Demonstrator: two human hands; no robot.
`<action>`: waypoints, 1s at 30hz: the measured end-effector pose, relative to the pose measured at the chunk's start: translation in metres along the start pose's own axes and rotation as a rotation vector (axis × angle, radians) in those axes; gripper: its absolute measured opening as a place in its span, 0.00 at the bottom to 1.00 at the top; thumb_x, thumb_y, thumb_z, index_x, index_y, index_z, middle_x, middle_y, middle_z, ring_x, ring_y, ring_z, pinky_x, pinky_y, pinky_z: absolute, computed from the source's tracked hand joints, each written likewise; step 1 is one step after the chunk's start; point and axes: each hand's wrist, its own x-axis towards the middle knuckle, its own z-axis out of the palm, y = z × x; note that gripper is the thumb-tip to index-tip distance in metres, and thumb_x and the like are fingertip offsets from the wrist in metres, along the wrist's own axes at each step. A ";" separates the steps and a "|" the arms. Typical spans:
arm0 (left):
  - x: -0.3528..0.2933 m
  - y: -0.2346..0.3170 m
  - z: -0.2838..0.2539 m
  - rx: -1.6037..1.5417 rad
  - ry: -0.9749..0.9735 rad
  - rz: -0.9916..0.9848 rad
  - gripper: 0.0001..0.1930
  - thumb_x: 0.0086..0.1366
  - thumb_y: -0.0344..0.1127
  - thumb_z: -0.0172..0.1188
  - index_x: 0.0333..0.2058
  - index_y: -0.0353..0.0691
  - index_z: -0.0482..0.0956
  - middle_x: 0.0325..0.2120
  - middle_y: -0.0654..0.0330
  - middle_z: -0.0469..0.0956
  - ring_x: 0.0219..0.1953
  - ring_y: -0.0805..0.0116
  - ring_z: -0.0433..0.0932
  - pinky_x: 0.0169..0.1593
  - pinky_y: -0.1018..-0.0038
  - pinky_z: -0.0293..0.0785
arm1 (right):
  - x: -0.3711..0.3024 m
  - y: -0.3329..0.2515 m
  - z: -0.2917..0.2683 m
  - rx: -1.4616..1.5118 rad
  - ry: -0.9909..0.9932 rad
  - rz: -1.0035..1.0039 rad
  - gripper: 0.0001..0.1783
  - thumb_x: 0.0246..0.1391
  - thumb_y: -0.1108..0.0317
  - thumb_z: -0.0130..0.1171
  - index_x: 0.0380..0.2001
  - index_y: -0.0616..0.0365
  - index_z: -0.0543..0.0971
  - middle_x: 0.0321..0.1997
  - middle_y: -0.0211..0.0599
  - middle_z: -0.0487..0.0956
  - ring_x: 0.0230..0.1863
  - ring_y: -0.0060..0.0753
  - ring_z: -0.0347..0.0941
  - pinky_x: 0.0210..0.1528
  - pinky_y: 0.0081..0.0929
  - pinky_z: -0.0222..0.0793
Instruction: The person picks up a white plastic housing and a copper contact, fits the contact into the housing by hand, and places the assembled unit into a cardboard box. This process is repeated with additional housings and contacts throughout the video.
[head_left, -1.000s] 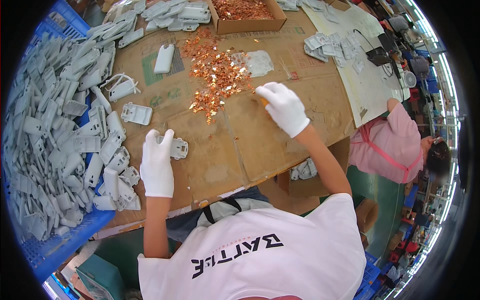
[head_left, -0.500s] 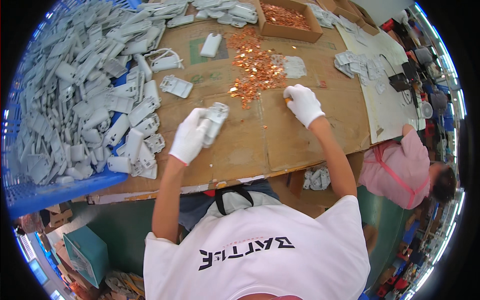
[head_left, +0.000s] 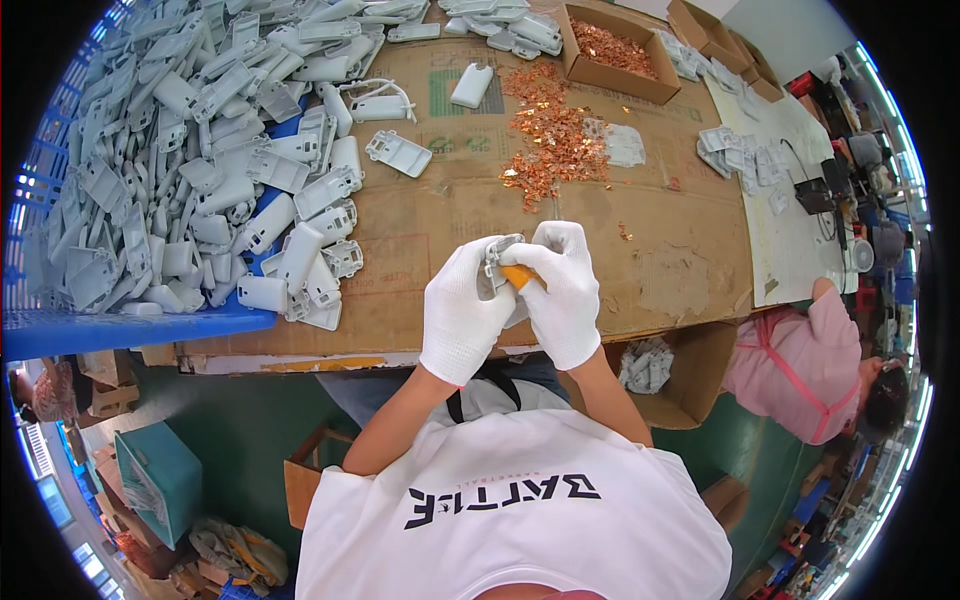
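Observation:
Both my hands wear white knitted gloves and meet close to my body, above the cardboard-covered table. Closed around a white plastic housing [head_left: 492,262] is my left hand [head_left: 464,310], which hides most of it. My right hand [head_left: 562,300] is pressed against the same housing, its fingers pinched together. A short orange piece [head_left: 518,275] shows at the right thumb and fingertips; whether it is held or worn on a finger I cannot tell. Beyond my hands lies a loose heap of small copper-coloured metal pieces [head_left: 555,150].
A blue basket [head_left: 150,330] at the left overflows with white housings [head_left: 180,200]. Single housings [head_left: 398,153] lie between it and the copper heap. A cardboard box [head_left: 620,75] of copper pieces stands at the back. A person in pink [head_left: 795,370] sits at the right.
My hands have come together: the left moved right with the housing, the right moved left and nearer from beside the copper heap. The whole view has shifted slightly.

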 end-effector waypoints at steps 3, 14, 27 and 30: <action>-0.006 -0.001 -0.001 0.090 0.000 0.063 0.16 0.58 0.24 0.59 0.47 0.40 0.80 0.38 0.53 0.80 0.39 0.55 0.82 0.44 0.68 0.78 | -0.001 -0.001 0.002 0.186 -0.003 0.107 0.16 0.44 0.80 0.67 0.38 0.53 0.80 0.40 0.35 0.74 0.35 0.32 0.75 0.36 0.29 0.73; -0.029 -0.023 -0.003 0.322 -0.150 0.076 0.12 0.53 0.25 0.65 0.38 0.40 0.79 0.32 0.53 0.79 0.33 0.54 0.81 0.37 0.68 0.78 | -0.032 0.012 -0.009 0.214 -0.388 0.461 0.10 0.57 0.76 0.60 0.43 0.61 0.80 0.36 0.37 0.83 0.39 0.20 0.78 0.44 0.24 0.74; -0.041 -0.024 0.011 0.271 -0.180 0.010 0.23 0.52 0.25 0.66 0.49 0.39 0.77 0.40 0.50 0.82 0.40 0.51 0.83 0.42 0.66 0.80 | -0.065 0.013 -0.008 0.561 -0.155 0.520 0.24 0.53 0.83 0.52 0.55 0.60 0.75 0.54 0.38 0.75 0.54 0.24 0.73 0.57 0.26 0.68; -0.026 -0.018 0.006 0.140 -0.194 -0.107 0.26 0.55 0.24 0.64 0.55 0.38 0.75 0.42 0.48 0.83 0.45 0.53 0.84 0.47 0.66 0.80 | -0.070 0.016 -0.010 0.076 -0.038 0.117 0.28 0.49 0.83 0.59 0.56 0.57 0.76 0.58 0.44 0.73 0.49 0.38 0.78 0.50 0.30 0.76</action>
